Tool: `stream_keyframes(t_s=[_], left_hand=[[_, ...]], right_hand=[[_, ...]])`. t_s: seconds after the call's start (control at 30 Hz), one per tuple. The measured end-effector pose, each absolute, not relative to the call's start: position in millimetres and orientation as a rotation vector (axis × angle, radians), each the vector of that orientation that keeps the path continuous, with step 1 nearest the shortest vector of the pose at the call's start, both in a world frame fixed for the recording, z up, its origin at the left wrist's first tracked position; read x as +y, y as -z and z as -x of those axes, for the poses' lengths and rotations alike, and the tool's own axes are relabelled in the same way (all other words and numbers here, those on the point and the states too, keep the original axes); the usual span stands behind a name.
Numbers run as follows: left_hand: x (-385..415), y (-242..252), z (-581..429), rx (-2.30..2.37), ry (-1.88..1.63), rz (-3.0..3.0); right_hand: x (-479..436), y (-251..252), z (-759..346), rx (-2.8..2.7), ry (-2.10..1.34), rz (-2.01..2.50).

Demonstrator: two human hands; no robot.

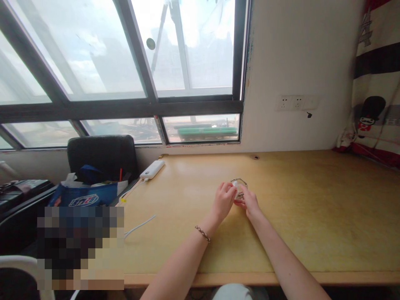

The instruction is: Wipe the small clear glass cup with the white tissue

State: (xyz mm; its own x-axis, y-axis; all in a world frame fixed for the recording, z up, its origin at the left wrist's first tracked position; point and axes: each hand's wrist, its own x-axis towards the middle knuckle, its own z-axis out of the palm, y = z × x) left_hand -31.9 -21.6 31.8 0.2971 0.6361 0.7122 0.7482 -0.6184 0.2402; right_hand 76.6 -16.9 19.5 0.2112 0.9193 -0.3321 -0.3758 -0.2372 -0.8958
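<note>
A small clear box with a metal rim [240,183] sits on the wooden desk [312,208], near its middle. My left hand [223,201] and my right hand [249,203] meet at it, both with fingers curled and pinched against its near side. The box is too small to make out what is in it. A beaded bracelet [203,233] circles my left wrist.
A white power bank [152,169] with a white cable [137,227] lies at the desk's left edge. A black chair [101,158] with a blue bag [83,199] stands to the left. Wall sockets [296,102] and a striped cloth [375,83] are at the right.
</note>
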Motion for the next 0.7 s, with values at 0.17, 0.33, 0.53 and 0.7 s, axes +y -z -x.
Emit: stream_keyframes(t_s=[0.17,0.33,0.53,0.7], left_hand=[[-17,-28,38,-1.413,1.254,2.326],[-16,-33,44,-1.185,0.936,2.504],[-30,-42,27,-1.180,0.865,2.599],[-40,-48,22,-1.128,0.871,2.752]], right_hand=[[-20,-22,-73,-0.648,-1.352,1.311],[-20,-18,-72,-0.711,-1.252,1.309],[-22,-22,-78,-0.848,-0.968,1.438],[-23,-25,-83,-0.896,-0.793,1.479]])
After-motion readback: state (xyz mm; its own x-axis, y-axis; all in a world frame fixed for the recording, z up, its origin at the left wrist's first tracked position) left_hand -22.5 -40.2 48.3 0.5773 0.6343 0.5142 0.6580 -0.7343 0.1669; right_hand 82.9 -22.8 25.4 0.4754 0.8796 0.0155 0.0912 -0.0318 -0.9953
